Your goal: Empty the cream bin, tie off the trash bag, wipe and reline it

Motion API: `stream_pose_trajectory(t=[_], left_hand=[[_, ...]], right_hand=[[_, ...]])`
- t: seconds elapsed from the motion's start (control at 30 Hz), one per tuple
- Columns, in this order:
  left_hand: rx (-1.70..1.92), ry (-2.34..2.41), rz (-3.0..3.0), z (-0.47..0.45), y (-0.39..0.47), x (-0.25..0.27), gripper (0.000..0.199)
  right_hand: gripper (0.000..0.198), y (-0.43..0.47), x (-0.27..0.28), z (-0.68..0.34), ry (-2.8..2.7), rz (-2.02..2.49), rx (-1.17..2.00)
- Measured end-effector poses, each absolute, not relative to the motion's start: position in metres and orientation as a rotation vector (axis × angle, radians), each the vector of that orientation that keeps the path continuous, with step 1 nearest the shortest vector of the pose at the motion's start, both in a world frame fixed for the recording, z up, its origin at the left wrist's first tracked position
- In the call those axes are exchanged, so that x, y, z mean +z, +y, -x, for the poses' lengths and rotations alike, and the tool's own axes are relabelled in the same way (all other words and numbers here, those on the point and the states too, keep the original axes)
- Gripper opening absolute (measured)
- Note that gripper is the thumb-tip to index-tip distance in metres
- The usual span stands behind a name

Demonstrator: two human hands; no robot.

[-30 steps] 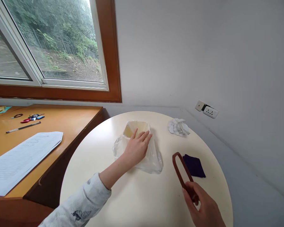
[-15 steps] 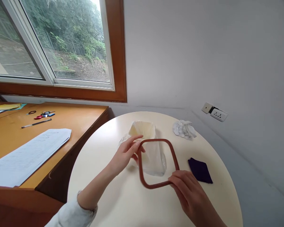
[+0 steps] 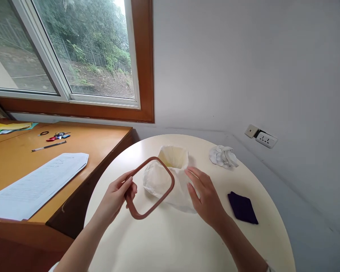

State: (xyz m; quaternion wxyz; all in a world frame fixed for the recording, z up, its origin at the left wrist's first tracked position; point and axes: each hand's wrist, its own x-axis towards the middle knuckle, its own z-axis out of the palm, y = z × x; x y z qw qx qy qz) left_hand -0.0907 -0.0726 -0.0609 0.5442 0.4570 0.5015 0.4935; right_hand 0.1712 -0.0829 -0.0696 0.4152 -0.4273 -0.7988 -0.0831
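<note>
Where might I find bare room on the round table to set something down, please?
Bare patches: the near part of the round table between the forearms, and the strip between the crumpled white bundle and dark purple cloth. The middle is crowded: bag-lined bin, brown frame in the left hand, right hand alongside.

Brown frame: looks like plastic, smooth, near matt. Liner bag: thin translucent plastic film, crinkled, faint sheen. Round surface: smooth, satin, glossier toward its far left edge. Purple square near right edge: matt cloth. White wad by far right edge: crumpled, film or tissue, can't tell. Wooden surface: varnished, semi-gloss. Paper stack along its right edge: matt.
</note>
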Motion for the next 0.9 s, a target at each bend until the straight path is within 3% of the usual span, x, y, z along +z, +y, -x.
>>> stream_pose_trajectory(t=[0.3,0.63,0.9], left_hand=[[1.233,1.253,-0.990,0.106,-0.076,-0.066,0.058],[1.172,1.191,-0.994,0.102,-0.072,-0.071,0.053],[1.164,1.243,-1.041,0.112,-0.068,-0.068,0.050]], right_hand=[[0.037,-0.054,-0.072,-0.155,-2.160,1.162,-0.095],[0.054,0.052,-0.036,-0.154,-2.318,1.475,0.390],[0.050,0.062,-0.040,-0.157,-2.383,1.344,0.560]])
